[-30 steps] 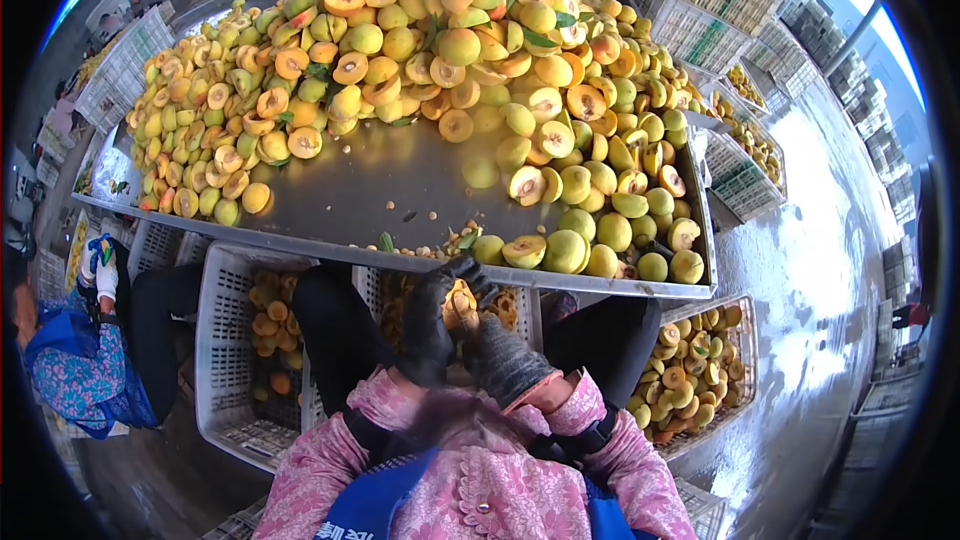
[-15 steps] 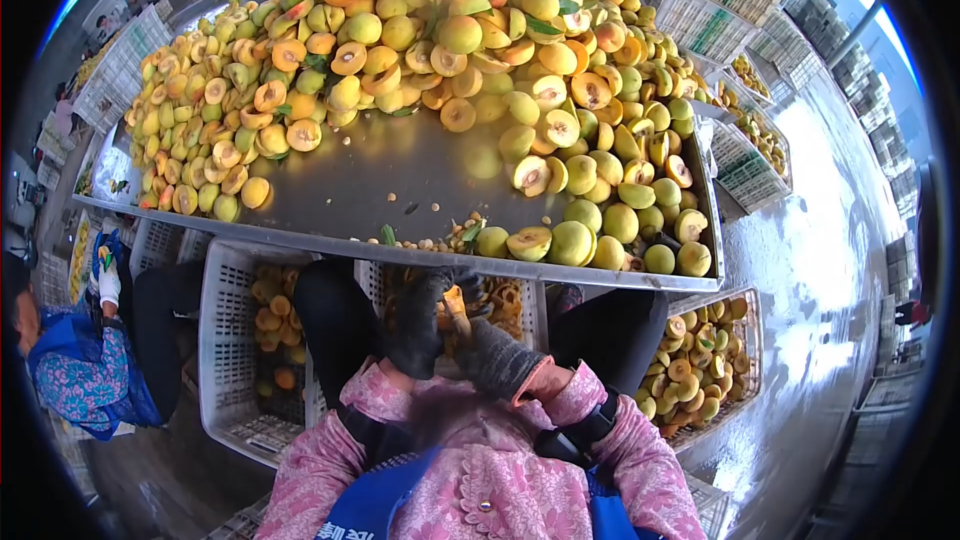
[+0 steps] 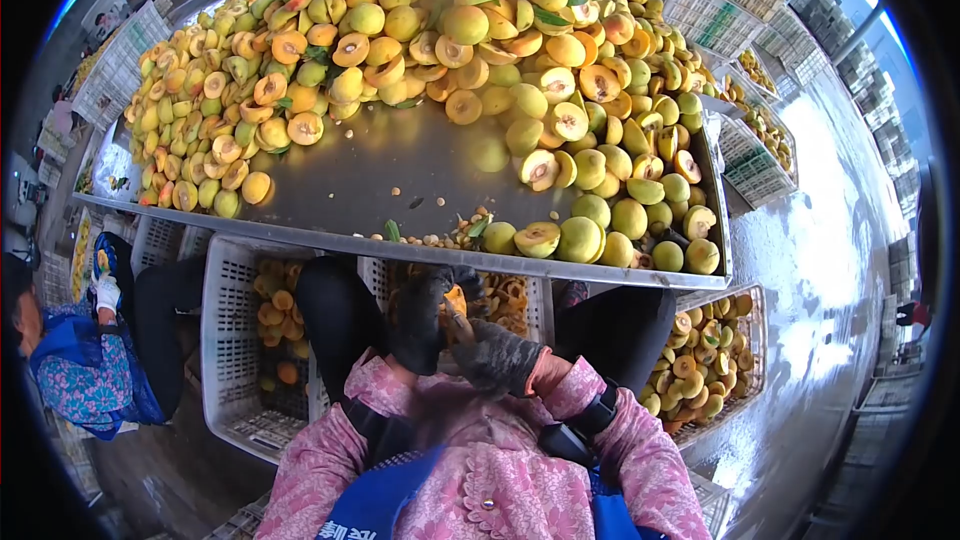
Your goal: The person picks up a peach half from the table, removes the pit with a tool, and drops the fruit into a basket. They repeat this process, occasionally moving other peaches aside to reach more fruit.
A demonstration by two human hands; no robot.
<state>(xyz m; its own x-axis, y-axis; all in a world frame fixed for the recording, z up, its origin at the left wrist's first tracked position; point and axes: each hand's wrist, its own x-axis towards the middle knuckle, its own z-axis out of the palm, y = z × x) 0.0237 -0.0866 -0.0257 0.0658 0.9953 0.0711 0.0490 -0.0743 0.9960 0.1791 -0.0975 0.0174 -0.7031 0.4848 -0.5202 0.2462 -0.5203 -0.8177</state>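
Note:
My left hand [image 3: 418, 322], in a dark glove, is closed around an orange-fleshed peach piece [image 3: 455, 299] just below the table edge. Close beside it, my right hand [image 3: 498, 356], in a grey knit glove, is closed on a slim tan tool [image 3: 461, 328] that points up at the peach piece. Most of the tool is hidden by the glove, so its exact kind does not show. Beneath both hands, between my knees, a crate [image 3: 540, 312] holds cut peach pieces [image 3: 507, 302].
A metal table [image 3: 350, 175] in front bears a large heap of halved peaches [image 3: 465, 25]. Crates of peaches stand left [image 3: 218, 340] and right [image 3: 757, 340] of my legs. A co-worker [image 3: 90, 370] sits at left. Stacked crates [image 3: 700, 15] rise behind, beside wet floor [image 3: 800, 280].
My right hand has turned slightly against the peach piece, while my left hand keeps its hold. The whole view has shifted a little.

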